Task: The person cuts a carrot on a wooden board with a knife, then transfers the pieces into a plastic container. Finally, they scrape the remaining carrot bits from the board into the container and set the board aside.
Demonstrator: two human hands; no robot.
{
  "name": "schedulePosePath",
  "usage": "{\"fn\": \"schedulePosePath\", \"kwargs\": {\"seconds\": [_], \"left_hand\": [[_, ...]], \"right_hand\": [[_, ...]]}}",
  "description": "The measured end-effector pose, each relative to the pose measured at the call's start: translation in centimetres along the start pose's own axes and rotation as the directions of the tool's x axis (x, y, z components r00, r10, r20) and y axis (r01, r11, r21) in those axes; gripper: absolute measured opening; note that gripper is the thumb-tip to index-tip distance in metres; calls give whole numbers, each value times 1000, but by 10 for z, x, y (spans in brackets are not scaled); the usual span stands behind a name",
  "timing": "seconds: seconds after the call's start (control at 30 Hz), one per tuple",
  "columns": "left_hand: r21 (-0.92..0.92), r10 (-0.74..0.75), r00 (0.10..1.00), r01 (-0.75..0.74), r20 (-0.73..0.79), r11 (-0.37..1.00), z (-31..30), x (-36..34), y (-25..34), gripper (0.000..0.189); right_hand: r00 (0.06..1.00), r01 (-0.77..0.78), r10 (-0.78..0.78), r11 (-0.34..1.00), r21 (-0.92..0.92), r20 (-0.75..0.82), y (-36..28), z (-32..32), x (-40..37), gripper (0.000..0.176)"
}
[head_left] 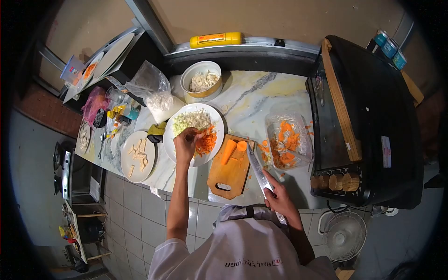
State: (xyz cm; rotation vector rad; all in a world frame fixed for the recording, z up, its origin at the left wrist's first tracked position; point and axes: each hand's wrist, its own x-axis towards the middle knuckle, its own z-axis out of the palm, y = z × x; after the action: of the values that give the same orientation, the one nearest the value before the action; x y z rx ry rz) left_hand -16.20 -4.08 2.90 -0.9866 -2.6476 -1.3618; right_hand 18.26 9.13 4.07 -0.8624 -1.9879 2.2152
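Over the white plate (217, 151) my left hand (185, 139) is closed in a pinch; what its fingers hold is hidden. Diced orange carrot (206, 142) lies at its fingertips, and pale chopped pieces (192, 119) fill the plate's far side. My right hand (279, 198) grips a knife (256, 169), its blade pointing away from me along the right edge of the wooden cutting board (228, 175). On the board rest a peeled carrot piece (228, 152) and a shorter cut piece (241, 146).
Right of the board, a clear plastic container (298, 161) holds carrot peelings, beside a black oven (368, 121). Behind the plate stand a pot (202, 94) of pale pieces and a plastic bag (161, 102) of white contents. A plate (127, 161) with pale strips sits left.
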Motion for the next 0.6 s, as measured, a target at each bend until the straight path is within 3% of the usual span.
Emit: {"fn": "schedulePosePath", "kwargs": {"seconds": [0.2,0.3,0.6], "left_hand": [[50,-11,999,14,-51,999,3,-1,2,42],[25,-114,993,115,-12,993,1,-3,6,45],[54,-101,995,99,22,994,0,0,-4,35]], "right_hand": [[997,47,-46,999,-14,54,6,1,-1,65],[998,-14,15,1000,-19,69,-3,-2,-3,65],[998,-9,11,999,-36,61,-7,-7,-3,64]]}}
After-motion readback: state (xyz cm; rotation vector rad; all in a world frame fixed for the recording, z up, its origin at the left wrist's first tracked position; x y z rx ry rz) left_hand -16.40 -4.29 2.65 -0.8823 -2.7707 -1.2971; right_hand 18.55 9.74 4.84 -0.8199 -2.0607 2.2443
